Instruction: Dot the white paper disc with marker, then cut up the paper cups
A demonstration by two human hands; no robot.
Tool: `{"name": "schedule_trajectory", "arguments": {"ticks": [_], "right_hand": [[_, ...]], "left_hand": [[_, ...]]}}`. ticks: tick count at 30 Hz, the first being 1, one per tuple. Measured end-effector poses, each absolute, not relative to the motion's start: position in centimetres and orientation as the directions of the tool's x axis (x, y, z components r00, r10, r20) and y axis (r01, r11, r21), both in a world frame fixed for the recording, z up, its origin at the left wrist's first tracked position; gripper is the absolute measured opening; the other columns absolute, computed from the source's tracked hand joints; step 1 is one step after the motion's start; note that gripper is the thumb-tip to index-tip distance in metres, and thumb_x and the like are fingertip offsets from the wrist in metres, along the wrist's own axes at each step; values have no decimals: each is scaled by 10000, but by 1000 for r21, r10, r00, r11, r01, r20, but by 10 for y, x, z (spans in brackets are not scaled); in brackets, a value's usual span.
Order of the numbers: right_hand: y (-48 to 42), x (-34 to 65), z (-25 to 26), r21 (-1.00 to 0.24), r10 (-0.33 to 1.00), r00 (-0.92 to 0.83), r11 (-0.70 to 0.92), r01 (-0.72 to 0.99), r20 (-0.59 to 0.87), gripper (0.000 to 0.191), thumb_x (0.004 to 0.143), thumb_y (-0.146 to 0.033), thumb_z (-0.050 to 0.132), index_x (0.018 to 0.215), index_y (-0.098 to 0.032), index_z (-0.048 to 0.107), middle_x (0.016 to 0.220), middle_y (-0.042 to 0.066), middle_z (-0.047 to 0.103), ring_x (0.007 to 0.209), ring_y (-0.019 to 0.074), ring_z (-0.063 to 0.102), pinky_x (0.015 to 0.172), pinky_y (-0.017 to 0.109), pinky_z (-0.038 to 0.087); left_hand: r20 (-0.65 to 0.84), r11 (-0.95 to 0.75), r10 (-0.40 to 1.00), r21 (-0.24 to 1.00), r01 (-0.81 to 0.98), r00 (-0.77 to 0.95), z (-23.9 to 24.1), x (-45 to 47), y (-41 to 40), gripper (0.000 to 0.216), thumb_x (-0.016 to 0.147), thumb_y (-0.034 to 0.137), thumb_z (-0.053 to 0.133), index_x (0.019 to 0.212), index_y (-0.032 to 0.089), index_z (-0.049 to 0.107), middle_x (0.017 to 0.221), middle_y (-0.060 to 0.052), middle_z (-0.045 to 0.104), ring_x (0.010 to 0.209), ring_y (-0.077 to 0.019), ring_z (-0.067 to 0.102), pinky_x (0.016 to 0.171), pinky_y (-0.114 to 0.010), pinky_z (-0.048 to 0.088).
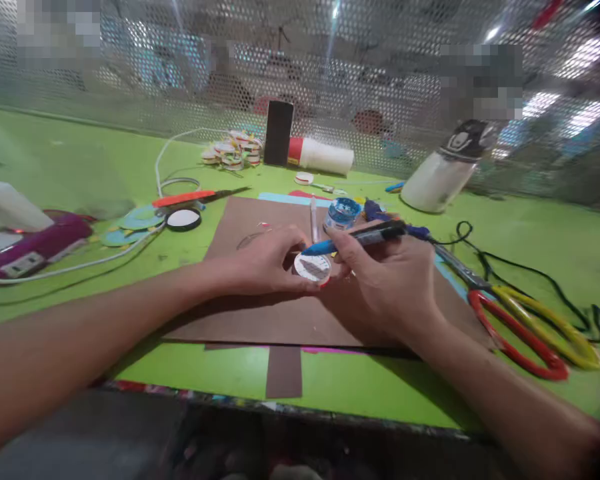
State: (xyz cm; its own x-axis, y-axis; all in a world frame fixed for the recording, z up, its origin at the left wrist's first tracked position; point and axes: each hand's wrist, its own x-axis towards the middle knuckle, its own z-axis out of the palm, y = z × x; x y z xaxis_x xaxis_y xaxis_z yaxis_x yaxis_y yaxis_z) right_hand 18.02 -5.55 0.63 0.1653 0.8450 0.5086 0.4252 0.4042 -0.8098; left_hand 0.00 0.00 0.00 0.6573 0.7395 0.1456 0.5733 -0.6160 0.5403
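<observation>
My left hand point(270, 263) pinches a small round white disc point(313, 268) with marks around its face and a red edge, held above a brown board point(245, 320). Closed in my right hand point(390, 273) is a blue marker point(350, 239) with a dark rear end. Its blue tip meets or hovers just over the upper part of the disc; I cannot tell whether they touch. Just behind my hands stands a jar with blue contents point(343, 212). A slim whitish stick point(314, 219) lies beside the jar.
Large scissors point(520, 327) with red and yellow handles lie right. Left are a purple power strip point(40, 243), an orange-handled tool point(183, 198) and a black-rimmed lid point(183, 219). Behind stand a phone point(279, 133), a white bottle point(437, 180) and several stacked discs point(235, 150).
</observation>
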Motion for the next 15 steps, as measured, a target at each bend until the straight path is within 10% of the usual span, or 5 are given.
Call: {"name": "schedule_trajectory", "arguments": {"ticks": [15], "right_hand": [[-56,186,20,-807,812,206,442,392,546,188,854,-303,683,679,-240,658,501,-29,621,421,132,570,435,275,444]], "left_hand": [[118,-527,791,629,571,601,4,3,-4,626,587,618,775,1028,210,597,952,-38,648,815,-215,568,696,-334,435]]}}
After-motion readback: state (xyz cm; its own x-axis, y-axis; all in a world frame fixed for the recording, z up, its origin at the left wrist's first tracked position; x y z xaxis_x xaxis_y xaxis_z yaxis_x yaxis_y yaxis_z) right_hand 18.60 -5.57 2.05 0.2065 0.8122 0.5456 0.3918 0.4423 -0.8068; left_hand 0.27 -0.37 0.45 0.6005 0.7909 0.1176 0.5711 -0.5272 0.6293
